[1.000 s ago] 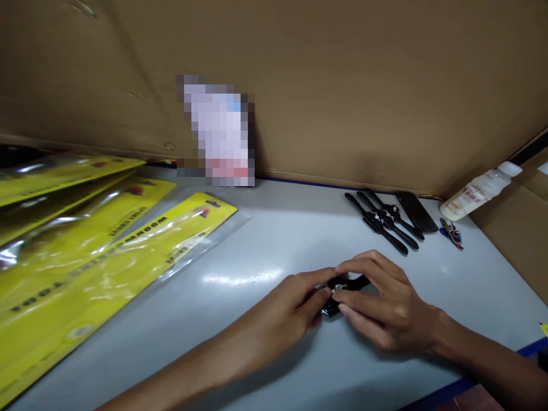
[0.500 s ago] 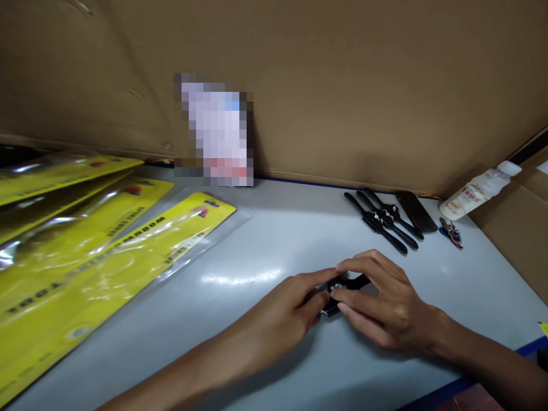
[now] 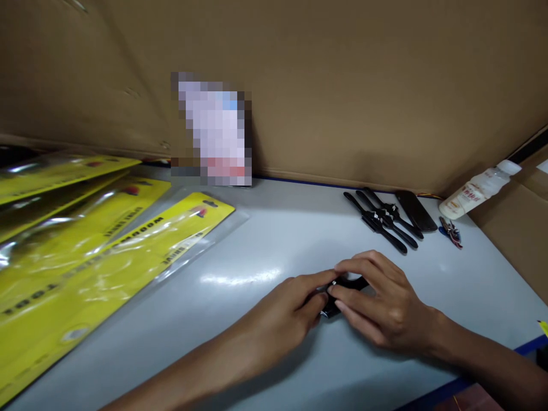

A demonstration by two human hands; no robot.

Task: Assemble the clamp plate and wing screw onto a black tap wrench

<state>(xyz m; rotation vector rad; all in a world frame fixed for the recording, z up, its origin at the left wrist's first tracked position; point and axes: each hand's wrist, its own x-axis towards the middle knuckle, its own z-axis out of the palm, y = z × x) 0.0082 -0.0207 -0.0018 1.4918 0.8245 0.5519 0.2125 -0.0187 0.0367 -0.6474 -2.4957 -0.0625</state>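
A black spokeshave (image 3: 331, 310) is held low over the front middle of the table, mostly covered by fingers. My left hand (image 3: 299, 299) pinches its left part between thumb and forefinger. From the other side, my right hand (image 3: 385, 302) has its fingers closed around the middle, the fingertips at a small shiny metal part, perhaps a screw. One dark handle shows beneath the right forefinger. Several similar black spokeshaves (image 3: 381, 220) lie side by side farther back on the right.
Yellow blister packages (image 3: 124, 268), printed with woodworking tool lettering, cover the table's left side. At the back right are a black phone (image 3: 416, 211), a leaning white bottle (image 3: 477, 191) and a bunch of keys (image 3: 451, 233). A pixelated object (image 3: 220, 134) leans on the cardboard wall (image 3: 321, 85).
My right fingertips have shifted slightly left over the metal part of the spokeshave. Both hands otherwise keep their hold in almost the same spot.
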